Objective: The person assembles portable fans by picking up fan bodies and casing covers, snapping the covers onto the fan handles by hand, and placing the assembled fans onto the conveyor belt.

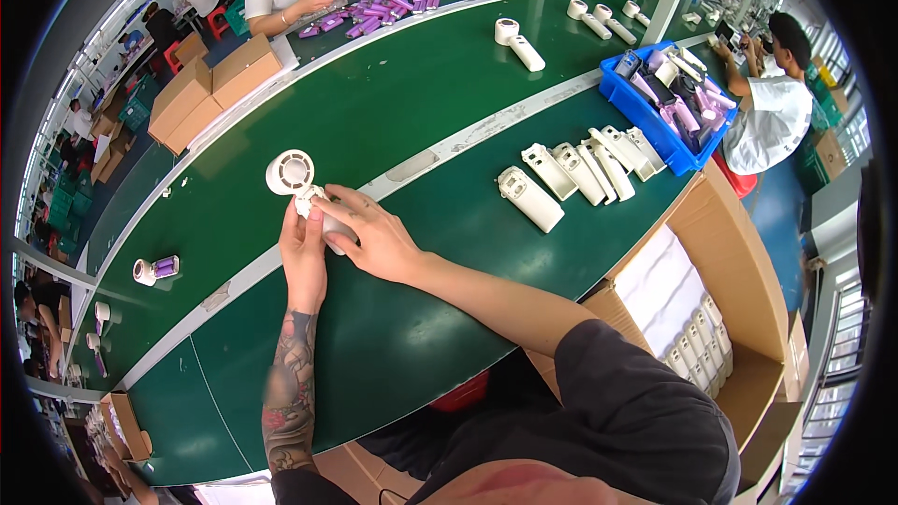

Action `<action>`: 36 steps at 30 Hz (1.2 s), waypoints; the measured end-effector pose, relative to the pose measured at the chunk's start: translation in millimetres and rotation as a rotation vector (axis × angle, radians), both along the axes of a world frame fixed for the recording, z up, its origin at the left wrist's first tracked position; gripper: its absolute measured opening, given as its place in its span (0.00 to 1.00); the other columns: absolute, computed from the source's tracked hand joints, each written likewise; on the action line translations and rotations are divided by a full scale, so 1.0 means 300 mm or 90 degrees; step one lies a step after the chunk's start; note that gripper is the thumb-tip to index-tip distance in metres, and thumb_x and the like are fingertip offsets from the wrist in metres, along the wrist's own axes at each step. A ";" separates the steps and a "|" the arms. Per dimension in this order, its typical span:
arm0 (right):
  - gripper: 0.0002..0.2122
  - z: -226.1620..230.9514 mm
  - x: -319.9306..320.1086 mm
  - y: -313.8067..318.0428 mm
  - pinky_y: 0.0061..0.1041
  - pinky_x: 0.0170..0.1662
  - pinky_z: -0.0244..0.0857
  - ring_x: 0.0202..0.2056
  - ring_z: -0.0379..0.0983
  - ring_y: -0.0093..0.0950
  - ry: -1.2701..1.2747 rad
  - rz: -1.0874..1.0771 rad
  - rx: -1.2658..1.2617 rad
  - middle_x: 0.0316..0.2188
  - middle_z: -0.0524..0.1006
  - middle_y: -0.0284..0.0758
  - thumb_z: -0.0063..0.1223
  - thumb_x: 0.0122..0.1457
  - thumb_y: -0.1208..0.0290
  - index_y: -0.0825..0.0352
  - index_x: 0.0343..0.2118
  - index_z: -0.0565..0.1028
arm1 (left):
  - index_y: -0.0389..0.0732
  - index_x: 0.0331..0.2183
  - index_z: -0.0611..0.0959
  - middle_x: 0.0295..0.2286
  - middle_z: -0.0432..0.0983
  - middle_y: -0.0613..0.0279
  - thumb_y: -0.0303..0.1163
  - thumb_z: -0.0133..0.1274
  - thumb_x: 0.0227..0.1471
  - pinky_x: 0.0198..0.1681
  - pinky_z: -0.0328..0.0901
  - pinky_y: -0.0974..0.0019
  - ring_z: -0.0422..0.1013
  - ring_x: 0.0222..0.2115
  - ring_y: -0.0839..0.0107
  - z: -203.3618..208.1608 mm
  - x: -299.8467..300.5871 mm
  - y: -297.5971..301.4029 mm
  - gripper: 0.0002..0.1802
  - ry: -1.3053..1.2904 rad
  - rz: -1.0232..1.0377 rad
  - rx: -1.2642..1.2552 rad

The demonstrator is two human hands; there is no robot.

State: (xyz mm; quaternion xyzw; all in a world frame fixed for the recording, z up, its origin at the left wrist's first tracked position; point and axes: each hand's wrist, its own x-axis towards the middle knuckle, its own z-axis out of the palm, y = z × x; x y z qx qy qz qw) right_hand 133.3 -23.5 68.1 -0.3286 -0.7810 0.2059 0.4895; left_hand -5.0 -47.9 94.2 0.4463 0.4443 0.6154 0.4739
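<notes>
White handheld fan sits between both hands, its round grille facing up, held about where a pale dividing strip crosses the green tabletop; from here I can't tell whether any part of it rests there. The left hand is closed in a pinch by the neck, thumb on the near side. The right hand is partly curled, with fingers at the neck and the thumb lower along the pale handle; I can't see what its underside grips. I judge this to be fitting work at the joint, so I'd keep the left pinch steady, let the right fingers do the fine pressing, and line up both parts before adding force, since a skewed push could mark the plastic or trap something inside. I'd keep my right elbow clear of the white handle shells lying to the right, with the crowded blue bin beyond them and the open cardboard box nearer the body.
</notes>
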 end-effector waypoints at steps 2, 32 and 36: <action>0.34 -0.003 -0.017 0.000 0.37 0.51 0.71 0.51 0.75 0.45 0.056 0.007 0.015 0.58 0.70 0.47 0.58 0.58 0.75 0.57 0.67 0.58 | 0.34 0.62 0.67 0.53 0.72 0.52 0.36 0.44 0.70 0.53 0.65 0.67 0.70 0.50 0.69 -0.016 -0.035 0.003 0.25 0.013 -0.023 -0.027; 0.21 0.075 0.115 0.036 0.30 0.39 0.74 0.37 0.81 0.37 0.475 0.499 -0.841 0.44 0.79 0.47 0.55 0.61 0.77 0.72 0.58 0.68 | 0.31 0.46 0.75 0.36 0.76 0.54 0.35 0.44 0.68 0.46 0.69 0.69 0.73 0.38 0.71 -0.023 0.031 0.000 0.15 0.045 0.062 0.008; 0.21 0.060 0.139 0.088 0.28 0.44 0.73 0.41 0.79 0.35 0.503 0.421 -0.800 0.45 0.79 0.46 0.54 0.62 0.77 0.75 0.58 0.67 | 0.32 0.44 0.76 0.35 0.76 0.55 0.37 0.39 0.70 0.45 0.69 0.69 0.73 0.37 0.71 -0.054 0.042 0.031 0.18 0.021 0.056 0.042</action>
